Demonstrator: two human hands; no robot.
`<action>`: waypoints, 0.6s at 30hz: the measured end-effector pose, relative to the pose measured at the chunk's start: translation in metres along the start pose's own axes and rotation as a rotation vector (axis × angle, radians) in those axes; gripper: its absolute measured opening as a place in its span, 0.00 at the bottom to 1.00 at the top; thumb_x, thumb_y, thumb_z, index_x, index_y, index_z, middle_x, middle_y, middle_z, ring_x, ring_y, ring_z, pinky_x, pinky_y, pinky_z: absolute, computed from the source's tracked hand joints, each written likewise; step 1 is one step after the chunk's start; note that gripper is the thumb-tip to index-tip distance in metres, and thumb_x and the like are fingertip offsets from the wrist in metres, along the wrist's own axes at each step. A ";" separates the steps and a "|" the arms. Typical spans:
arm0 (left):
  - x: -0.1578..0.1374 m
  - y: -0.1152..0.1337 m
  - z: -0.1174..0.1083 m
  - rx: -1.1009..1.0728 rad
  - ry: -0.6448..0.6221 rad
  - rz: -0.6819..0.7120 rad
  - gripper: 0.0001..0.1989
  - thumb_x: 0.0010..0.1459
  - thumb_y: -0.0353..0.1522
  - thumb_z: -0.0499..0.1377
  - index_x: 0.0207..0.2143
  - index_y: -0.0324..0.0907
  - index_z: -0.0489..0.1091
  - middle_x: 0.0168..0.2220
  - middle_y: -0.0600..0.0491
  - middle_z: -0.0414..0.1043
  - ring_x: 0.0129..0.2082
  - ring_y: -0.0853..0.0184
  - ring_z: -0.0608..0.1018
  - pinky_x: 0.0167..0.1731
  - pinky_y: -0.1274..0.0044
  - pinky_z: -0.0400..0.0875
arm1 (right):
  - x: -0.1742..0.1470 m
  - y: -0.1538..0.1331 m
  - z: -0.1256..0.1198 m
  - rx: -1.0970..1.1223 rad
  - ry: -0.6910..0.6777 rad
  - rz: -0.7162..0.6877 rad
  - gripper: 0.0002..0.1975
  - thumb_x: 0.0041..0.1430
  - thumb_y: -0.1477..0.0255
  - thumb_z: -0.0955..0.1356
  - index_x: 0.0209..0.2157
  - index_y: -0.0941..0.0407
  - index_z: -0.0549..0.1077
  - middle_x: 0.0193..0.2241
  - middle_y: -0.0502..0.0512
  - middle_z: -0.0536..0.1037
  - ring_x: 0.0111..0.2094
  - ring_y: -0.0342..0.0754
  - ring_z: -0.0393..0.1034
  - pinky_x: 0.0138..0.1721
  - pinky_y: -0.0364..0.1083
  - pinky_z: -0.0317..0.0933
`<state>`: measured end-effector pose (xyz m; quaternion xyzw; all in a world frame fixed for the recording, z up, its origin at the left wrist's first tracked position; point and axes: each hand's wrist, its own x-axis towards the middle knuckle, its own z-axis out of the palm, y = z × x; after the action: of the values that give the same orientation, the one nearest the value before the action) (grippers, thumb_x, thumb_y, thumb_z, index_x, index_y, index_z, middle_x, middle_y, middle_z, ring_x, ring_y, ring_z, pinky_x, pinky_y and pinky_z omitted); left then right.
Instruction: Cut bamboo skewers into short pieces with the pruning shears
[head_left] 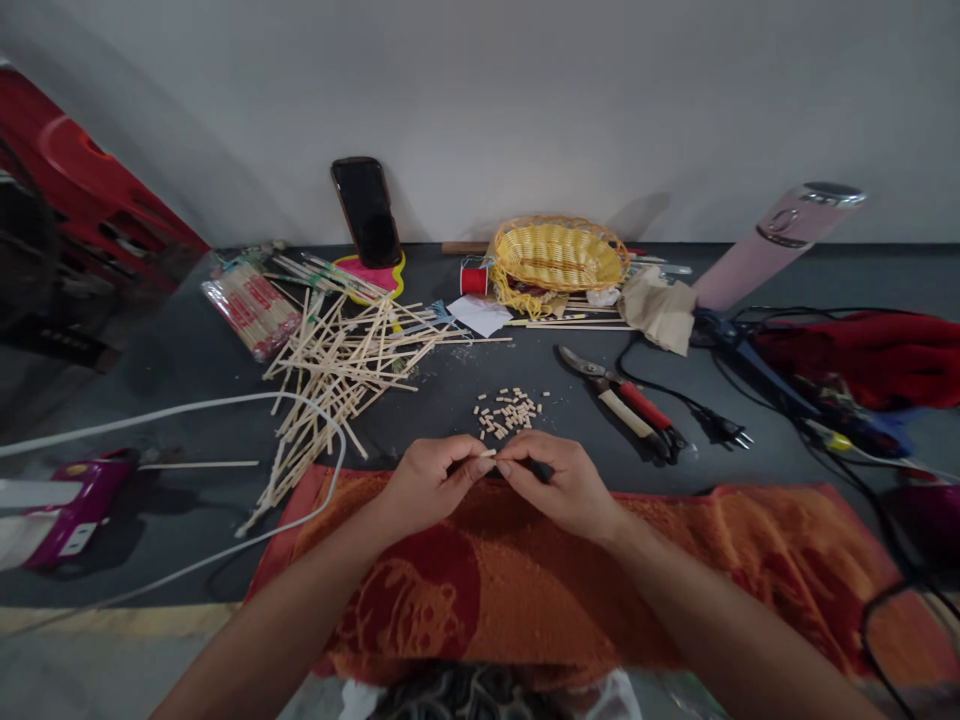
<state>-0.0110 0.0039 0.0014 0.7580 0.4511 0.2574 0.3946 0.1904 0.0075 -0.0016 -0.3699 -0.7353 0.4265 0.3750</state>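
Note:
My left hand [429, 482] is closed in a pinch on a short piece of wooden stick [488, 453], whose pale end shows at the fingertips. My right hand [564, 487] is closed too, thumb against forefinger, its tips meeting the left ones; whatever they grip is too small to make out. Just beyond the hands lies a small heap of short cut stick pieces [511, 410]. To the left spreads a loose pile of long thin wooden sticks [341, 365]. Pruning shears [622, 398] with red and white handles rest right of the heap. Under my wrists is an orange towel [555, 590].
At the back stand a phone [367, 212], a yellow woven basket [561, 254], a red thread spool [474, 280] and a pink tumbler [776, 245]. A purple device [82, 508] with a white cable sits left. Black cords and a plug [724, 430] lie right.

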 end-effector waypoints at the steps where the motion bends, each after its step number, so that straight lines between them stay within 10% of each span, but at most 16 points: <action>1: 0.000 0.000 0.001 0.014 0.000 0.004 0.14 0.64 0.37 0.52 0.29 0.39 0.68 0.23 0.59 0.63 0.24 0.75 0.64 0.26 0.82 0.57 | 0.000 0.000 0.000 0.013 -0.003 0.009 0.05 0.60 0.75 0.66 0.32 0.56 0.74 0.28 0.51 0.75 0.30 0.42 0.68 0.34 0.42 0.60; 10: -0.001 0.004 0.000 -0.059 -0.023 -0.017 0.14 0.64 0.37 0.52 0.28 0.39 0.68 0.24 0.58 0.64 0.25 0.74 0.66 0.28 0.83 0.59 | -0.002 0.002 -0.001 0.077 -0.041 0.159 0.08 0.62 0.72 0.64 0.29 0.56 0.71 0.24 0.48 0.71 0.26 0.40 0.63 0.28 0.39 0.57; 18: 0.001 0.006 -0.003 -0.119 -0.007 -0.059 0.15 0.64 0.38 0.51 0.31 0.38 0.71 0.26 0.56 0.70 0.27 0.73 0.71 0.29 0.82 0.62 | -0.001 0.000 0.001 -0.037 0.035 -0.002 0.05 0.60 0.72 0.68 0.38 0.54 0.72 0.33 0.51 0.75 0.35 0.44 0.69 0.38 0.43 0.62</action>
<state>-0.0101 0.0037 0.0081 0.7205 0.4556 0.2696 0.4480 0.1899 0.0062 -0.0021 -0.3834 -0.7367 0.4061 0.3813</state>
